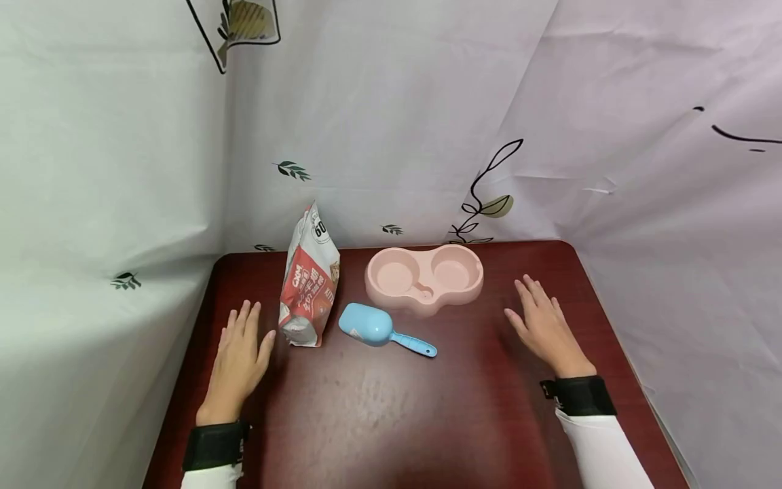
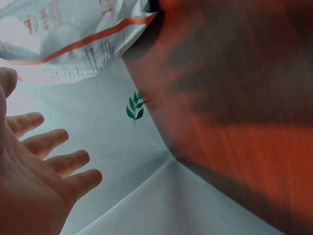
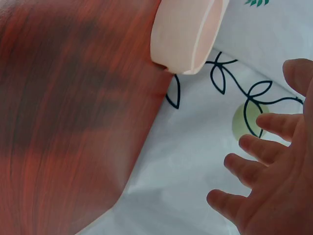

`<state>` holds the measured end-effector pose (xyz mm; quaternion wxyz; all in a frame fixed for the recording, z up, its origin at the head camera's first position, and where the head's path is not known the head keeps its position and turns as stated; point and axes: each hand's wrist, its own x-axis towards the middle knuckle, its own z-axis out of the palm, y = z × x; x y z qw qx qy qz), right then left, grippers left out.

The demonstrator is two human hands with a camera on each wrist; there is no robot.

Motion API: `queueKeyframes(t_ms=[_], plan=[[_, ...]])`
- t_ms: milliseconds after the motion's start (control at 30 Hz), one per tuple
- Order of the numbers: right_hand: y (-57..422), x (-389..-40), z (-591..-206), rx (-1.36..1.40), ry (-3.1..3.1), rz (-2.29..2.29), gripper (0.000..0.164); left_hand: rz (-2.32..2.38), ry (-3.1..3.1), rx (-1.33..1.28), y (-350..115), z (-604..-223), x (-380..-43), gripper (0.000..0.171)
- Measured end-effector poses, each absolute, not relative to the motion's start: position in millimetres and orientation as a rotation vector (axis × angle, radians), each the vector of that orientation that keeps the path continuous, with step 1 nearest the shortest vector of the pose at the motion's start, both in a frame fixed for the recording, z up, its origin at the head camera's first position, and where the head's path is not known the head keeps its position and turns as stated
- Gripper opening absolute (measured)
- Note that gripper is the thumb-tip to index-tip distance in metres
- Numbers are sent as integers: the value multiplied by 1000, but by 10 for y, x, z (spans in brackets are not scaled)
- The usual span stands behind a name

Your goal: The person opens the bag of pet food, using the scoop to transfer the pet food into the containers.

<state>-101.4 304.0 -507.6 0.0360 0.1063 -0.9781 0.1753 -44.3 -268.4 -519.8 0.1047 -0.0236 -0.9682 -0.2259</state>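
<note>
My left hand [image 1: 235, 363] hovers at the left side of the table, fingers straight and apart, holding nothing. Just right of it stands a red and white bag of pet food [image 1: 310, 285], whose printed side also fills the top of the left wrist view. A light blue scoop [image 1: 368, 324] lies on the table, its handle pointing right. Behind the scoop sits a pink double pet bowl [image 1: 424, 302] with two round hollows. My right hand [image 1: 546, 333] is at the right side with fingers spread and nothing in it; the bowl is the nearest thing to it.
The dark red wooden table [image 1: 366, 421] has rounded far corners. Pale cloth [image 1: 391, 122] with leaf drawings hangs close behind it and along both sides. Black bands [image 1: 583, 396] circle both wrists.
</note>
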Motion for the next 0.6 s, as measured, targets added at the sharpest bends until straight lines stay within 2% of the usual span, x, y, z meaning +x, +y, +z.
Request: queueKeyframes(t_ms=[267,600], plan=[[2931,-1078,-5029,436,-2894,569,63,-722,-2797,-119,-2726,-4976,-653,59],[2631,-1215,-4864,556,-2756,694,53,-805,-2668,-199,-2700,-4431,-994,46]])
